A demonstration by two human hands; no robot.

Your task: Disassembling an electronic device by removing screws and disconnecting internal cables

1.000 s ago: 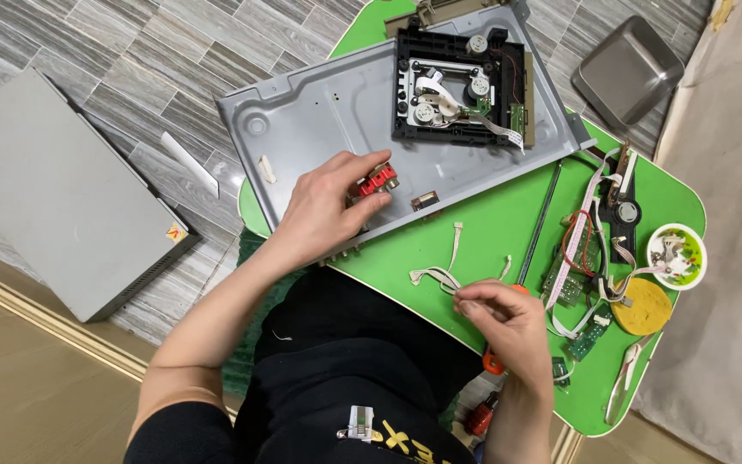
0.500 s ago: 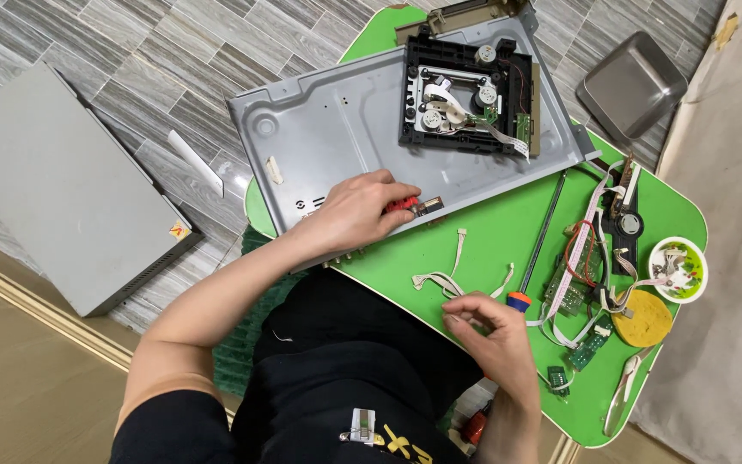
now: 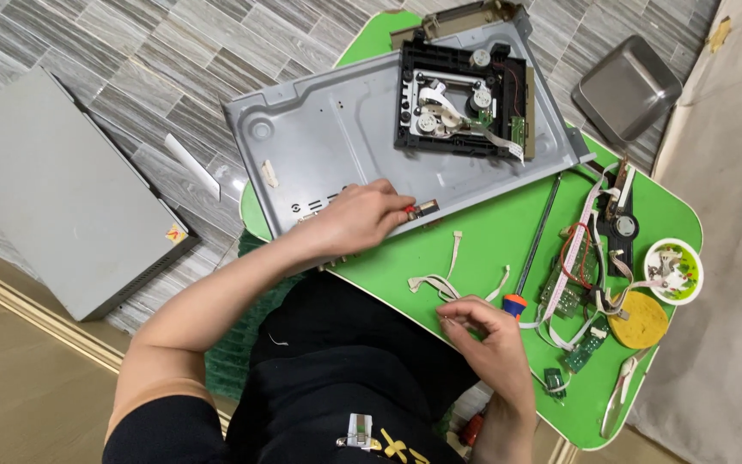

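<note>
My left hand (image 3: 358,219) rests on the front edge of a grey metal chassis (image 3: 319,146) and grips a small red-handled tool (image 3: 409,207), its tip at the chassis rim. A black disc drive mechanism (image 3: 461,103) sits in the chassis. My right hand (image 3: 484,333) lies on the green table (image 3: 491,223), fingertips pinched together just beside white ribbon cables (image 3: 431,283). Anything between those fingertips is too small to see. A screwdriver (image 3: 534,245) with an orange and blue handle lies right of that hand.
Circuit boards and wires (image 3: 573,283), a small speaker (image 3: 622,228), a white bowl (image 3: 673,271) and a yellow disc (image 3: 639,320) crowd the table's right side. A grey metal cover (image 3: 53,198) and a steel tray (image 3: 629,86) lie on the tiled floor.
My left hand has slid with the red-handled tool a little right, down to the chassis front edge. My right hand has shifted slightly left, toward the ribbon cables.
</note>
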